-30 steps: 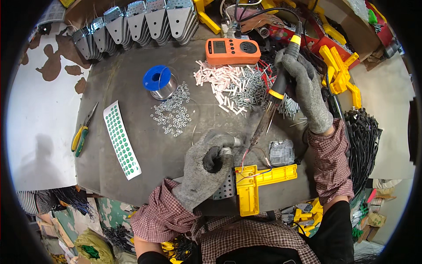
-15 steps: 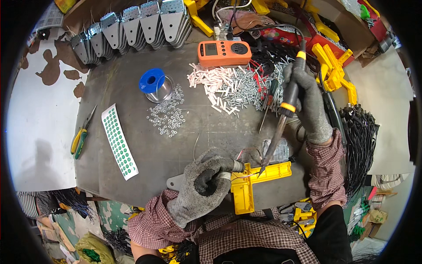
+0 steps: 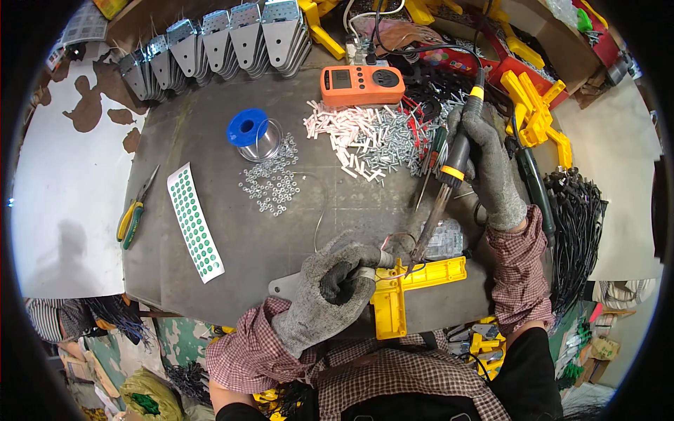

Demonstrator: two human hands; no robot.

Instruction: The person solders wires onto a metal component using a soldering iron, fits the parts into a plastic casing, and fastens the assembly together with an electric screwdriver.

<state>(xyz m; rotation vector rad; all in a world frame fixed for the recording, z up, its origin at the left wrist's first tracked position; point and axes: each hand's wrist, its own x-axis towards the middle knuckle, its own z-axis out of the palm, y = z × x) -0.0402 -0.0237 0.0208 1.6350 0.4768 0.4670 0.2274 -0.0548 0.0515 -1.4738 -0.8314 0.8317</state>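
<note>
head view: gloved right hand (image 3: 486, 158) grasps soldering iron (image 3: 440, 203), tip over yellow casing (image 3: 390, 312) at near edge of bench (image 3: 270, 242). gloved left hand (image 3: 326, 291) pinches thin wire (image 3: 393, 276) close by.

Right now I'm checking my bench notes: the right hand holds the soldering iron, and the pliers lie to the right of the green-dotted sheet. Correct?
Not quite: the head view shows the pliers to the left of the green-dotted sheet, not the right. The right hand does hold the soldering iron.
</note>
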